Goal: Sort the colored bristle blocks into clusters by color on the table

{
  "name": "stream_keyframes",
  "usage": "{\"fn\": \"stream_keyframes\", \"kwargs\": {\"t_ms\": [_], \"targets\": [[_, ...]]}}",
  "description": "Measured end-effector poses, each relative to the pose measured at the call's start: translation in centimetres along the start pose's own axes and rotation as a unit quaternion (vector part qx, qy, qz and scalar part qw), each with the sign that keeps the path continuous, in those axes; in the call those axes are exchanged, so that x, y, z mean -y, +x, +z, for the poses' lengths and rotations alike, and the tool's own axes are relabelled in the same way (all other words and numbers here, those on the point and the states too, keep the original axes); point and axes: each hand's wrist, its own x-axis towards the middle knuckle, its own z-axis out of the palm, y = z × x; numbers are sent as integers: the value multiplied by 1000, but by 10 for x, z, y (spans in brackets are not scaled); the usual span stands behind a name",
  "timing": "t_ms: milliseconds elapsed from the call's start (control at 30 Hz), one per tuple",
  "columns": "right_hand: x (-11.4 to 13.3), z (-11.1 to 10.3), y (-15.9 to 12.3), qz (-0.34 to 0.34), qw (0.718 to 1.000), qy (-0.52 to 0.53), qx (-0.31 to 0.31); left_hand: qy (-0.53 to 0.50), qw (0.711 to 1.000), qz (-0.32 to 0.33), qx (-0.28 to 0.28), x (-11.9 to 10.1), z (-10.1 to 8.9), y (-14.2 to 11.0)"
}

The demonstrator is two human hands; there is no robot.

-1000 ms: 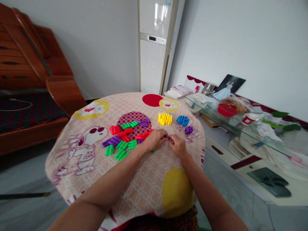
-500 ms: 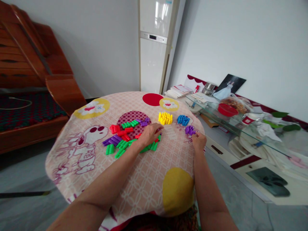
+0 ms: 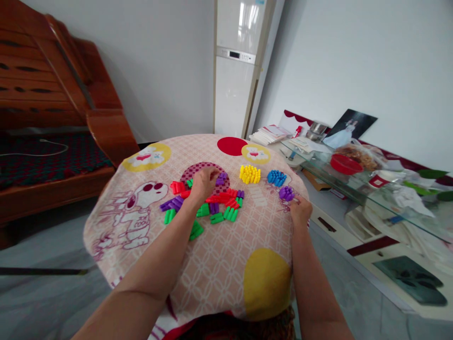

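My left hand [image 3: 204, 183] is over the dark checked circle on the cloth, its fingers curled together beside a small group of purple plastic blocks [image 3: 221, 178]. Whatever its fingertips hold, if anything, is hidden. On the right, my right hand [image 3: 300, 211] rests at the table edge with fingers bent in, against the near side of a standing purple cluster [image 3: 286, 193]. What those fingers grip does not show. Standing yellow blocks [image 3: 249, 174] and blue blocks [image 3: 276, 178] are grouped just beyond. Red blocks [image 3: 222, 197] and green blocks [image 3: 230, 214] lie loosely around my left forearm.
A patterned cloth [image 3: 219, 264] covers the round table. To the right stands a glass-topped cabinet [image 3: 368, 193] with a red bowl [image 3: 347, 164], papers and a photo. A wooden bench [image 3: 109, 137] is at the left, a tall white air conditioner [image 3: 233, 94] behind.
My left hand has moved left and away from me, from the red and green blocks to the checked circle. The view has turned slightly left. My right hand stays beside the purple cluster.
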Motion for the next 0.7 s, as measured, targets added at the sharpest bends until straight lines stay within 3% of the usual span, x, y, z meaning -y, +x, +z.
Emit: {"fn": "stream_keyframes", "kwargs": {"t_ms": [167,433,600,700], "targets": [[3,-2,-2,64,997,44,-22,35,998,-4,44,14,4,6],[6,-6,-4,52,997,40,-26,124,980,54,142,20,27,9],[15,-10,-13,7,995,51,-89,92,982,55,153,16,25,6],[31,-11,-25,-75,989,99,-79,40,985,84,143,12,18,5]]}}
